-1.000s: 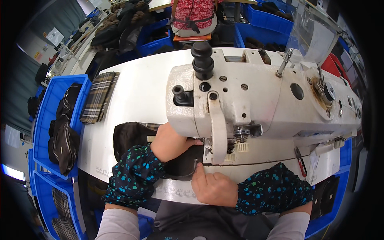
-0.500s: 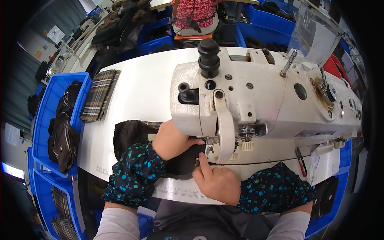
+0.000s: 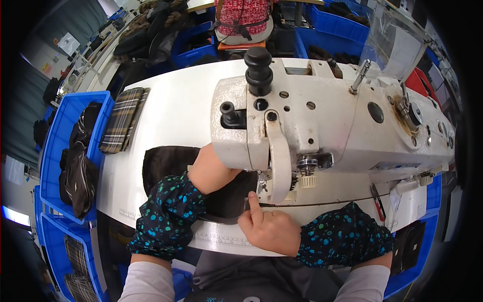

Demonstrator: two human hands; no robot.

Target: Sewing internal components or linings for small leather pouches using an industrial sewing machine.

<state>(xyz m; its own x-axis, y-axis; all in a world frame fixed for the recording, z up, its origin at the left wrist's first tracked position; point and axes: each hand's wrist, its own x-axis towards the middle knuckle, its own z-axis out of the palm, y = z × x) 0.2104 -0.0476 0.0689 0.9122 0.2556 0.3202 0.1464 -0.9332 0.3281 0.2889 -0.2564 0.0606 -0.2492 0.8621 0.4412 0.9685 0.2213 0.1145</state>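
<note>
Dark cloth (image 3: 225, 204), one piece: flat on the white table (image 3: 171, 108), its right edge close by the foot (image 3: 262, 185) of the sewing machine (image 3: 337, 118); whether it runs under the foot cannot be told. Zip (image 3: 246, 203): metal teeth, at the cloth's right and lower edge.

Left hand (image 3: 214, 168): over the cloth, fingers hidden behind the machine head; grip cannot be told.

Right hand (image 3: 269, 227): forefinger extended, its tip at the cloth's edge beside the zip; other fingers curled, and whether they pinch anything cannot be told.

Sleeve covers, two: dark with blue and green spots, one on each forearm.

Ruler scale (image 3: 221, 239): along the table's front edge, below the cloth.

Snips (image 3: 377, 203): red and black, on the table, right of the right hand.

Plaid cloth (image 3: 123, 121): folded, at the table's left side, next to a blue bin (image 3: 49, 166) of dark pouches (image 3: 80, 176). Lower bin (image 3: 53, 246): blue, more plaid pieces inside.

Co-worker (image 3: 244, 19): beyond the table, red patterned top, on an orange seat (image 3: 242, 46).
</note>
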